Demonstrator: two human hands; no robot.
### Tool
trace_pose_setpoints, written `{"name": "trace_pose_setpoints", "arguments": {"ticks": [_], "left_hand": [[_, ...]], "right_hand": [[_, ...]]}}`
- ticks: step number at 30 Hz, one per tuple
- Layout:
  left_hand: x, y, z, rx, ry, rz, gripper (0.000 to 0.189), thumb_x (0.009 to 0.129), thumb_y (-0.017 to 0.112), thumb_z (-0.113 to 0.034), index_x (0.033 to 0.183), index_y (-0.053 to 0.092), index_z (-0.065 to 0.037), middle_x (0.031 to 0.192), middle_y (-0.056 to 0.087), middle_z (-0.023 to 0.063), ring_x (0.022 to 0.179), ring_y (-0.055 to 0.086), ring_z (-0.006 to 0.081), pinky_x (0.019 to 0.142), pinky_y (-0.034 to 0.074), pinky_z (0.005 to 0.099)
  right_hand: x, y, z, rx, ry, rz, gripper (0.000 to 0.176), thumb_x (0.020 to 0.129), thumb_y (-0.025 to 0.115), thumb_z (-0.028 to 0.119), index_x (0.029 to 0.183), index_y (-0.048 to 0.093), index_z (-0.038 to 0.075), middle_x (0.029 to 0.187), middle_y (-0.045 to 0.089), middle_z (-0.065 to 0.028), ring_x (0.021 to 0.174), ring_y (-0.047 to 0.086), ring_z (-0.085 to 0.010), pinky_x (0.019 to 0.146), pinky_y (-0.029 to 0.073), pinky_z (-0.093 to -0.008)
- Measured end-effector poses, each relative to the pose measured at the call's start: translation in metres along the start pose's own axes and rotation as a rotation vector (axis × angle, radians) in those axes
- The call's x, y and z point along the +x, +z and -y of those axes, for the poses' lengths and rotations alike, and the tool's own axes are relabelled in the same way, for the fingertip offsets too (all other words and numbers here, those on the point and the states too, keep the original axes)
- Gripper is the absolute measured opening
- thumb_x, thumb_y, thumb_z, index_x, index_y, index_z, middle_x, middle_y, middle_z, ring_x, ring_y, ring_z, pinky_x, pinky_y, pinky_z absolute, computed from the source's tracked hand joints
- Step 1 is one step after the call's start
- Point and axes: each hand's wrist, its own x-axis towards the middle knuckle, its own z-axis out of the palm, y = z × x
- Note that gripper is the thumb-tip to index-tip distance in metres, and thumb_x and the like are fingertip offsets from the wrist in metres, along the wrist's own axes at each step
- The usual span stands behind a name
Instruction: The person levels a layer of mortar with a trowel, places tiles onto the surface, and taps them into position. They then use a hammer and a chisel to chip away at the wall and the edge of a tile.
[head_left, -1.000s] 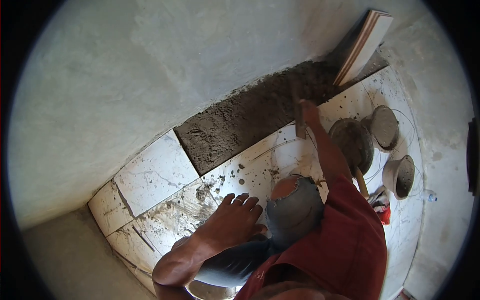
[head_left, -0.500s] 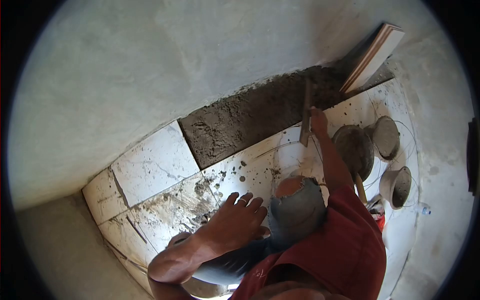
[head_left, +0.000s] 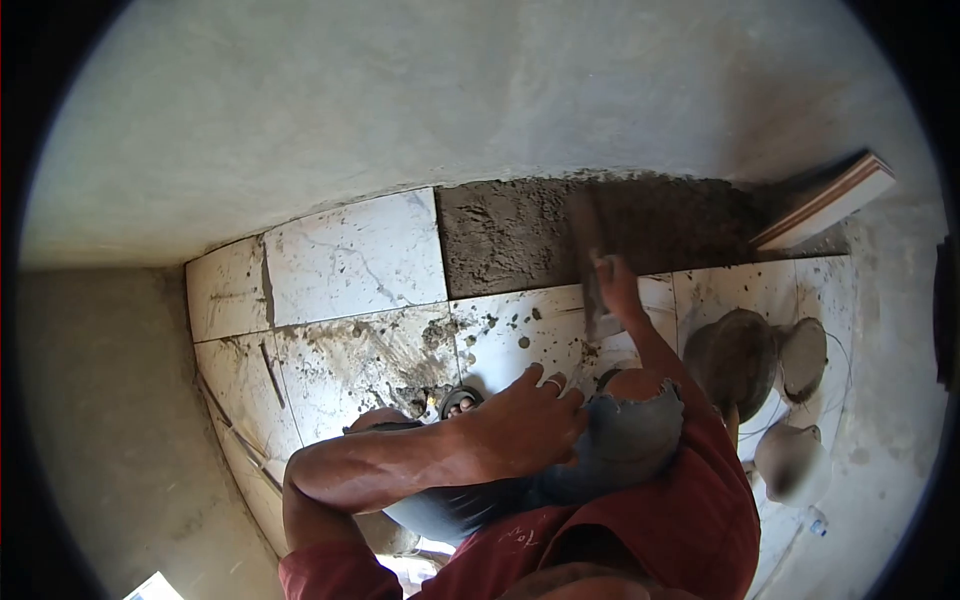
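Note:
My right hand [head_left: 622, 290] is closed on the handle of a plastering trowel [head_left: 588, 240], which is smeared by motion. The trowel's long blade lies across the front edge of the wet mortar bed [head_left: 510, 235], partly over the mortar and partly over the white tile in front. My left hand [head_left: 525, 425], with a ring on one finger, hangs over my bent legs beside the torn jeans knee [head_left: 635, 425]. Its fingers are spread and loosely bent, with nothing in them.
Laid white tiles [head_left: 350, 250] border the mortar at left and front, spattered with mortar. A stack of tiles [head_left: 830, 205] leans at the right end. A dark mortar pan [head_left: 735, 365] and two buckets, one upright [head_left: 803, 360] and one lower [head_left: 792, 462], stand at right. Walls enclose the corner.
My view has turned, so the scene sits differently in the frame. The trowel has moved left along the mortar with my right hand. My left hand has come closer to the knee.

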Motion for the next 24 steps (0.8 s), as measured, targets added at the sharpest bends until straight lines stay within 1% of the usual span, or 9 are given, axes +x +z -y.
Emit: {"name": "trace_pose_setpoints", "arguments": {"ticks": [2, 4, 5, 7, 10, 17, 20, 21, 24], "left_hand": [[-0.002, 0.000, 0.000, 0.012, 0.003, -0.011, 0.038, 0.078, 0.058, -0.036, 0.093, 0.057, -0.001, 0.102, 0.053, 0.0128, 0.103, 0.049, 0.0280, 0.085, 0.040, 0.0392], [-0.006, 0.003, 0.000, 0.022, 0.009, -0.019, 0.038, 0.078, 0.058, -0.036, 0.093, 0.057, 0.000, 0.102, 0.053, 0.0130, 0.103, 0.049, 0.0279, 0.085, 0.040, 0.0392], [-0.007, 0.005, 0.000, 0.016, 0.020, -0.028, 0.038, 0.079, 0.057, -0.036, 0.093, 0.057, 0.000, 0.102, 0.053, 0.0133, 0.103, 0.049, 0.0282, 0.085, 0.040, 0.0395], [-0.011, 0.006, 0.001, 0.012, 0.019, -0.037, 0.039, 0.079, 0.057, -0.036, 0.094, 0.057, 0.000, 0.102, 0.053, 0.0136, 0.103, 0.049, 0.0285, 0.085, 0.040, 0.0398], [-0.014, 0.002, 0.004, -0.028, -0.019, 0.021, 0.038, 0.081, 0.055, -0.036, 0.094, 0.056, 0.000, 0.102, 0.053, 0.0142, 0.104, 0.049, 0.0288, 0.085, 0.039, 0.0400], [-0.022, -0.008, 0.014, -0.048, -0.027, -0.064, 0.039, 0.082, 0.054, -0.036, 0.097, 0.055, 0.001, 0.106, 0.052, 0.0149, 0.106, 0.047, 0.0287, 0.087, 0.038, 0.0394], [-0.016, -0.002, 0.014, -0.033, 0.010, -0.059, 0.039, 0.082, 0.054, -0.036, 0.097, 0.055, 0.000, 0.105, 0.052, 0.0142, 0.106, 0.047, 0.0278, 0.086, 0.038, 0.0388], [-0.015, 0.000, 0.014, -0.023, 0.036, -0.068, 0.039, 0.081, 0.054, -0.036, 0.097, 0.055, 0.000, 0.104, 0.052, 0.0135, 0.105, 0.048, 0.0271, 0.086, 0.038, 0.0383], [-0.012, -0.002, 0.009, -0.016, 0.019, -0.037, 0.039, 0.080, 0.055, -0.036, 0.097, 0.056, -0.001, 0.102, 0.054, 0.0122, 0.103, 0.049, 0.0253, 0.084, 0.039, 0.0375]], "right_hand": [[0.000, 0.008, 0.046, 0.011, -0.096, 0.053, 0.038, 0.087, 0.047, 0.035, 0.101, 0.053, 0.000, 0.092, 0.059, -0.0244, 0.090, 0.055, -0.0407, 0.077, 0.043, -0.0440], [0.010, 0.006, 0.098, -0.136, -0.187, 0.361, 0.033, 0.086, 0.047, 0.029, 0.098, 0.052, -0.002, 0.090, 0.059, -0.0231, 0.083, 0.057, -0.0412, 0.073, 0.046, -0.0442], [0.017, 0.017, 0.103, -0.134, -0.195, 0.366, 0.033, 0.086, 0.047, 0.029, 0.098, 0.052, -0.002, 0.090, 0.059, -0.0231, 0.083, 0.057, -0.0412, 0.073, 0.046, -0.0442], [0.033, 0.050, 0.103, -0.309, -0.606, 0.238, 0.026, 0.083, 0.048, 0.022, 0.093, 0.053, -0.001, 0.086, 0.059, -0.0194, 0.074, 0.059, -0.0367, 0.065, 0.050, -0.0433], [0.071, 0.083, 0.113, -0.511, -0.718, 0.211, 0.021, 0.081, 0.049, 0.020, 0.090, 0.056, 0.002, 0.083, 0.060, -0.0163, 0.070, 0.062, -0.0304, 0.060, 0.051, -0.0411], [0.095, -0.039, 0.061, -0.738, -0.562, 0.252, 0.021, 0.084, 0.046, 0.021, 0.087, 0.058, 0.004, 0.081, 0.061, -0.0158, 0.071, 0.062, -0.0309, 0.060, 0.051, -0.0414], [0.098, -0.099, 0.007, -0.842, -0.342, 0.242, 0.021, 0.080, 0.050, 0.019, 0.093, 0.059, 0.006, 0.089, 0.061, -0.0163, 0.081, 0.061, -0.0326, 0.071, 0.049, -0.0430], [0.103, -0.118, -0.008, -0.998, -0.260, 0.353, 0.024, 0.077, 0.051, 0.017, 0.098, 0.058, 0.007, 0.093, 0.061, -0.0156, 0.085, 0.060, -0.0321, 0.073, 0.049, -0.0421], [0.108, -0.154, -0.087, -0.959, -0.066, 0.195, 0.030, 0.078, 0.050, 0.018, 0.105, 0.057, 0.008, 0.096, 0.060, -0.0170, 0.089, 0.058, -0.0332, 0.077, 0.047, -0.0427]]}}
